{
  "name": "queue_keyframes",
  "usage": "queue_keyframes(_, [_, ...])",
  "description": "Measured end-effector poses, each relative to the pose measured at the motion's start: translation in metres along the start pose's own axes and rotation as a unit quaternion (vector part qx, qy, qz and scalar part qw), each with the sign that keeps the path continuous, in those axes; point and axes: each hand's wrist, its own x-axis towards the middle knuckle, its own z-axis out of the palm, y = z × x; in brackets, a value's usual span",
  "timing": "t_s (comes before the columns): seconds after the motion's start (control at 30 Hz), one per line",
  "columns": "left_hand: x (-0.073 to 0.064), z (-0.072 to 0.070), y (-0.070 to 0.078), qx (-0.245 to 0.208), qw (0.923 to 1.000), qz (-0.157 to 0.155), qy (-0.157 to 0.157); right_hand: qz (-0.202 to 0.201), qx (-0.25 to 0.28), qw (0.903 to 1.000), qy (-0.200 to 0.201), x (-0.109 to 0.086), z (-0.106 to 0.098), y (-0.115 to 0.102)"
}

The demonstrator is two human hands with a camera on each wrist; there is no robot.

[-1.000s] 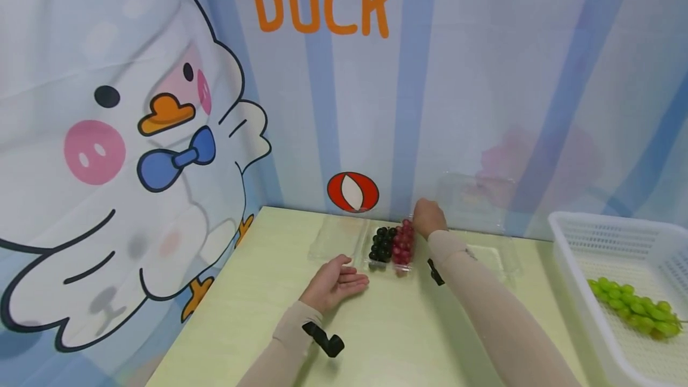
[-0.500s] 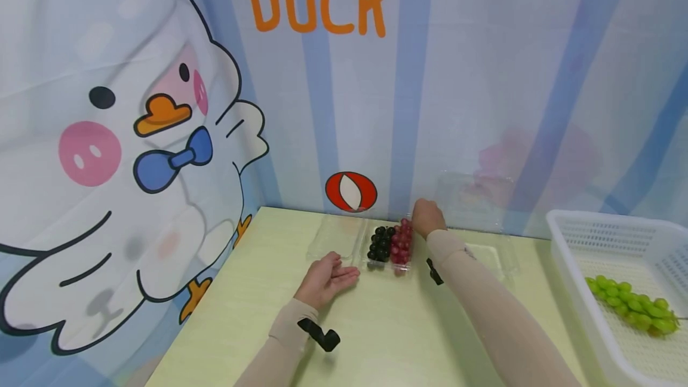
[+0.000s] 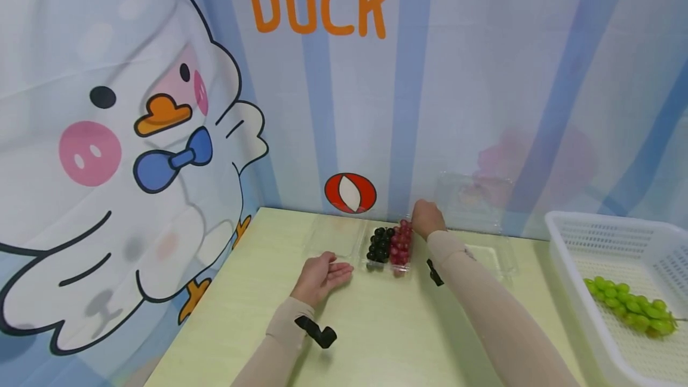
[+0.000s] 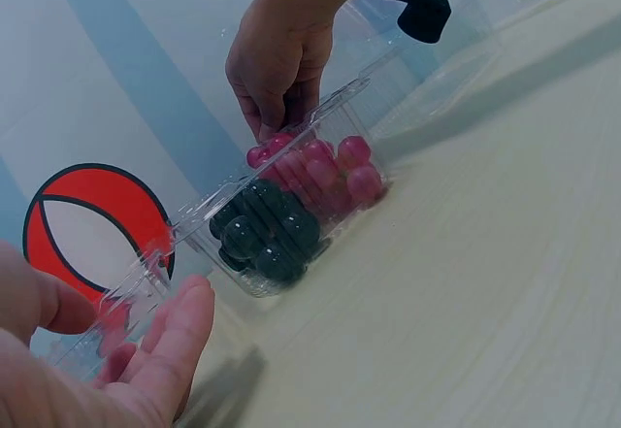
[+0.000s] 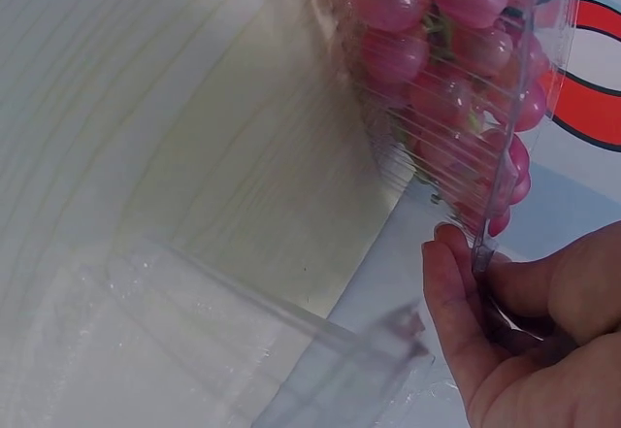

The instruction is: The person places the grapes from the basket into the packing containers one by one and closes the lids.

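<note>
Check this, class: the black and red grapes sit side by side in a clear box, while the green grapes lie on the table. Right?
No: the green grapes lie in the white basket, as the head view shows. The black grapes and red grapes do share the clear box.

Three grape bunches [image 3: 380, 245] [image 3: 401, 243] [image 3: 631, 308], two clear plastic containers [image 3: 334, 237] [image 3: 486, 257], one white basket [image 3: 618, 236], one table [image 3: 398, 333]

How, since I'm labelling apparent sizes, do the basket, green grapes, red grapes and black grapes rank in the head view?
Basket
Green grapes
Red grapes and black grapes: too alike to rank
</note>
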Motion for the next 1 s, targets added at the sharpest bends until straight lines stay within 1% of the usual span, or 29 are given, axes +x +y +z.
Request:
queue_keyframes(0.2, [0.003,-0.003,0.003,0.007,0.9998,0.004,0.018,0.007,-0.004,1.0000,-0.004,0.000,-0.001,-0.002])
queue_keyframes(0.33, [0.004,-0.003,0.006,0.012,0.9992,0.010,0.036,0.010,-0.006,0.9999,-0.003,0.001,-0.002,-0.001])
queue_keyframes(0.43, [0.005,-0.003,0.009,0.017,0.9984,0.024,0.048,0.010,-0.006,0.9999,-0.002,0.000,-0.002,-0.001])
queue_keyframes(0.63, [0.004,-0.007,0.010,0.027,0.9958,0.065,0.058,0.007,-0.003,1.0000,0.002,-0.001,-0.003,-0.001])
queue_keyframes(0.73, [0.003,-0.009,0.011,0.029,0.9943,0.079,0.066,0.007,-0.005,1.0000,0.004,0.000,-0.003,-0.001])
queue_keyframes(1.0, [0.001,-0.011,0.015,0.035,0.9914,0.091,0.087,0.016,-0.005,0.9998,-0.005,0.000,-0.003,-0.002])
